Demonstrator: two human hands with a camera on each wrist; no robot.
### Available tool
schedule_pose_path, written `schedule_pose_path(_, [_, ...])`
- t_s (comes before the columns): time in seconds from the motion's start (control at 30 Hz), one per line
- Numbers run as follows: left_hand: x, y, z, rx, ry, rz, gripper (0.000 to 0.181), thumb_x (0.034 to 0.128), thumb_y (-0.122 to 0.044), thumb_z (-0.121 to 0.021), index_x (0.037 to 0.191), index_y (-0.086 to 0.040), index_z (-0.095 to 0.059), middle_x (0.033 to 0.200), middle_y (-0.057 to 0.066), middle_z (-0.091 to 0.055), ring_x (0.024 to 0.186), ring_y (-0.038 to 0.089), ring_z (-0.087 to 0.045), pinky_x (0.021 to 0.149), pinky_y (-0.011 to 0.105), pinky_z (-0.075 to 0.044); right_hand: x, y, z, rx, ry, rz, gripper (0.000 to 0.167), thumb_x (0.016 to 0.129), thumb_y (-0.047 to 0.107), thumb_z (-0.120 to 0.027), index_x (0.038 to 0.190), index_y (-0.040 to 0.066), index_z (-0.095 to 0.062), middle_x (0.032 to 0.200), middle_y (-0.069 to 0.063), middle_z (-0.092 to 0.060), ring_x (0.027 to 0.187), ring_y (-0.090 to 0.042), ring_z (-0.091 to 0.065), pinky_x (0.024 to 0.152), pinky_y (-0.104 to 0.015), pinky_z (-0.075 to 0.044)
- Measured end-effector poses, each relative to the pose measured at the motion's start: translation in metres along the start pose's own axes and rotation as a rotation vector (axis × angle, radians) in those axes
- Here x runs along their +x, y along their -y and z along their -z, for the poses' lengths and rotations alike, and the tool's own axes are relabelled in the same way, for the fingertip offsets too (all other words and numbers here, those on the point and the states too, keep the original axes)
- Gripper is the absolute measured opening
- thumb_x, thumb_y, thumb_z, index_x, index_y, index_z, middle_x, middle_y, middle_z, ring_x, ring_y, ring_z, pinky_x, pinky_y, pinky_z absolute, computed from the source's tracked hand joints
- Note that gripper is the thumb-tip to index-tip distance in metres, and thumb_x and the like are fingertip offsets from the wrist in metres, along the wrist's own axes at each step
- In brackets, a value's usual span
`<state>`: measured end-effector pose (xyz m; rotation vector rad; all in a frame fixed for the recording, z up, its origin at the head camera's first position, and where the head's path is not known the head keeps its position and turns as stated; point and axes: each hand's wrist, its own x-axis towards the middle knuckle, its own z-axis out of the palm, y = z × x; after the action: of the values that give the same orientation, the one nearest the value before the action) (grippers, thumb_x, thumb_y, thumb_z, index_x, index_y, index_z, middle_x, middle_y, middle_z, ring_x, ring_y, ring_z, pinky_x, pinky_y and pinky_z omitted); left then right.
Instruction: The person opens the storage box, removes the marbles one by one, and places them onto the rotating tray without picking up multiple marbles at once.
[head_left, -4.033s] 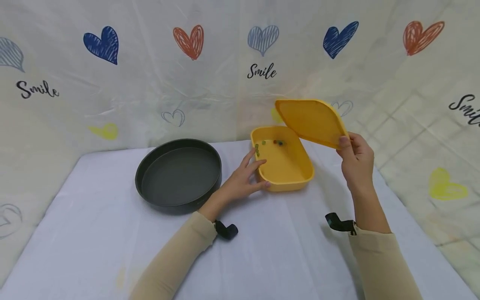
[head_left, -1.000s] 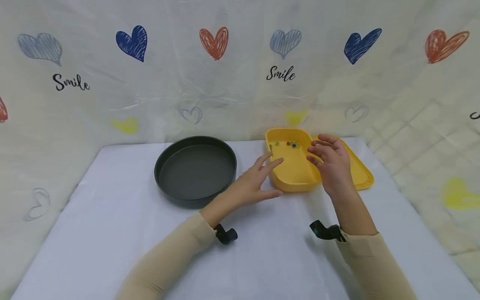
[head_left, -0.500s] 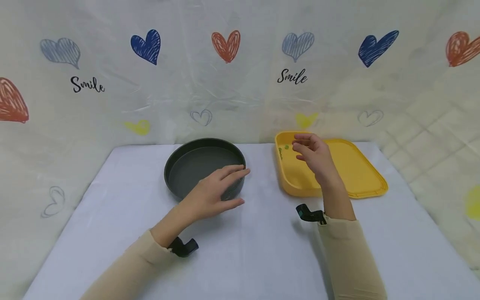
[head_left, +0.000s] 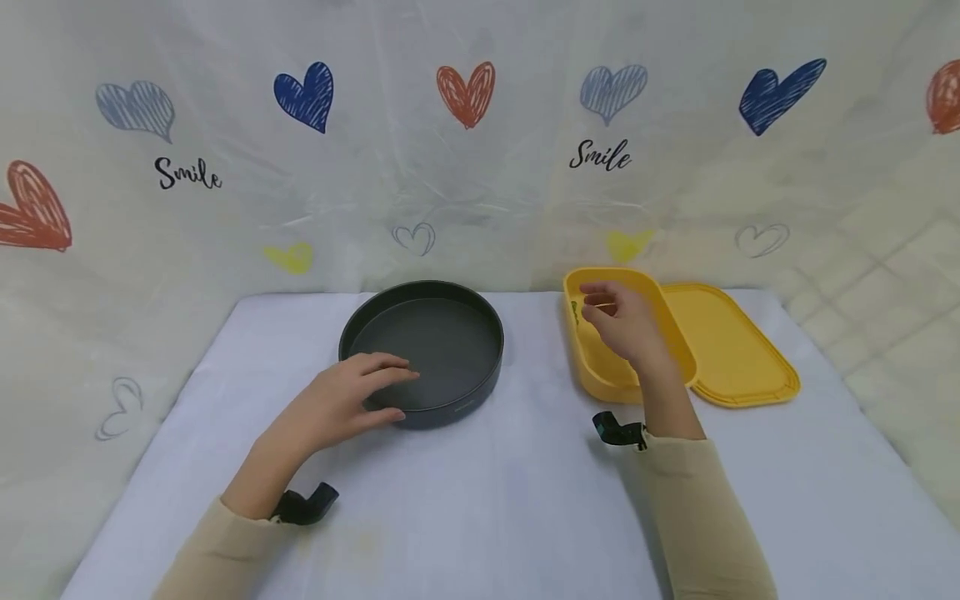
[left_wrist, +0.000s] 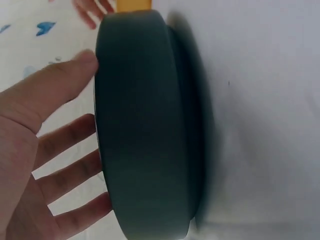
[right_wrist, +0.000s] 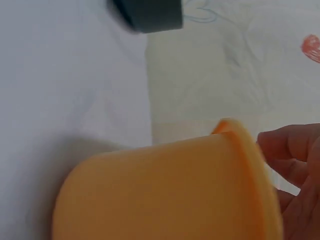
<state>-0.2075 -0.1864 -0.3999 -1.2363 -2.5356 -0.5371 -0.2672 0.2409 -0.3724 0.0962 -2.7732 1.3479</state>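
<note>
A round dark grey pan (head_left: 453, 346) stands on the white-covered table. Above its near left rim hovers my left hand (head_left: 341, 398), fingers spread and holding nothing. From the left wrist, the pan's side wall (left_wrist: 140, 125) fills the middle, with thumb and fingers by the rim. My right hand (head_left: 628, 327) hangs over the yellow box (head_left: 611, 387), its fingers loosely bent with nothing visible in them. Small green bits (head_left: 575, 312) lie along the box's left inner wall; the hand hides much of the inside. The box's yellow lid (head_left: 738, 346) lies flat beside it.
Behind the table rises a pale sheet (head_left: 517, 183) printed with hearts and "Smile". Black wrist cameras sit on both wrists, the left camera (head_left: 306, 505) and the right camera (head_left: 618, 428). White tabletop (head_left: 487, 500) lies between the arms.
My right hand has laid the lid down right of the box, let it go and moved over the box. My left hand has left the box and moved left to the pan.
</note>
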Motion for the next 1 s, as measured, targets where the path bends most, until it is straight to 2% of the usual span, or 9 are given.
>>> schedule_pose_path(0.13, [-0.001, 0.005, 0.006, 0.025, -0.002, -0.026, 0.042, 0.0795, -0.031, -0.085, 0.118, -0.021, -0.07, 0.127, 0.0, -0.064, 0.114, 0.018, -0.063, 0.09, 0.037, -0.054, -0.001, -0.003, -0.004, -0.208, 0.09, -0.008, 0.044, 0.103, 0.02, -0.052, 0.145, 0.01, -0.049, 0.144, -0.019, -0.052, 0.129, -0.041, -0.05, 0.105, -0.056, -0.044])
schedule_pose_path(0.2, [0.001, 0.007, 0.009, 0.039, 0.01, -0.03, 0.041, 0.0783, -0.03, -0.086, 0.115, -0.02, -0.071, 0.124, -0.001, -0.065, 0.11, 0.018, -0.064, 0.087, 0.036, -0.055, -0.001, -0.004, -0.004, -0.28, 0.128, -0.011, 0.044, 0.104, 0.018, -0.046, 0.147, 0.009, -0.046, 0.148, -0.02, -0.048, 0.129, -0.041, -0.048, 0.105, -0.056, -0.043])
schedule_pose_path(0.37, [0.007, 0.01, 0.011, 0.08, 0.055, -0.005, 0.04, 0.0767, -0.025, -0.088, 0.113, -0.021, -0.072, 0.121, -0.005, -0.066, 0.106, 0.017, -0.064, 0.086, 0.036, -0.054, 0.001, -0.005, -0.003, -0.372, 0.167, -0.052, 0.049, 0.104, 0.012, -0.037, 0.152, 0.01, -0.04, 0.154, -0.022, -0.039, 0.135, -0.043, -0.04, 0.108, -0.058, -0.038])
schedule_pose_path(0.5, [0.006, 0.01, 0.013, 0.098, 0.095, 0.032, 0.038, 0.0764, -0.021, -0.088, 0.111, -0.022, -0.073, 0.115, -0.006, -0.067, 0.1, 0.015, -0.065, 0.083, 0.035, -0.054, 0.005, -0.007, -0.007, -0.438, 0.238, -0.085, 0.051, 0.104, 0.015, -0.039, 0.154, 0.008, -0.035, 0.155, -0.024, -0.037, 0.143, -0.046, -0.031, 0.116, -0.062, -0.025])
schedule_pose_path(0.67, [0.001, 0.007, 0.015, 0.098, 0.129, 0.077, 0.03, 0.0745, -0.014, -0.088, 0.099, -0.025, -0.074, 0.101, -0.01, -0.066, 0.088, 0.012, -0.064, 0.076, 0.032, -0.054, 0.007, -0.011, -0.015, -0.514, 0.302, -0.08, 0.048, 0.105, 0.016, -0.037, 0.151, 0.001, -0.039, 0.148, -0.027, -0.044, 0.134, -0.045, -0.043, 0.115, -0.06, -0.029])
schedule_pose_path(0.83, [-0.002, 0.005, 0.015, 0.084, 0.148, 0.086, 0.026, 0.0747, -0.011, -0.088, 0.091, -0.024, -0.072, 0.094, -0.012, -0.065, 0.085, 0.01, -0.064, 0.076, 0.031, -0.054, 0.005, -0.014, -0.02, -0.557, 0.313, -0.077, 0.045, 0.106, 0.019, -0.037, 0.147, 0.002, -0.045, 0.142, -0.027, -0.05, 0.125, -0.043, -0.049, 0.112, -0.061, -0.033])
schedule_pose_path(1.0, [-0.005, 0.006, 0.013, 0.082, 0.142, 0.084, 0.025, 0.0747, -0.01, -0.087, 0.089, -0.024, -0.072, 0.091, -0.013, -0.066, 0.083, 0.011, -0.064, 0.075, 0.031, -0.053, 0.006, -0.014, -0.021, -0.567, 0.299, -0.066, 0.036, 0.104, 0.015, -0.042, 0.135, 0.003, -0.056, 0.131, -0.025, -0.057, 0.114, -0.041, -0.052, 0.107, -0.061, -0.037])
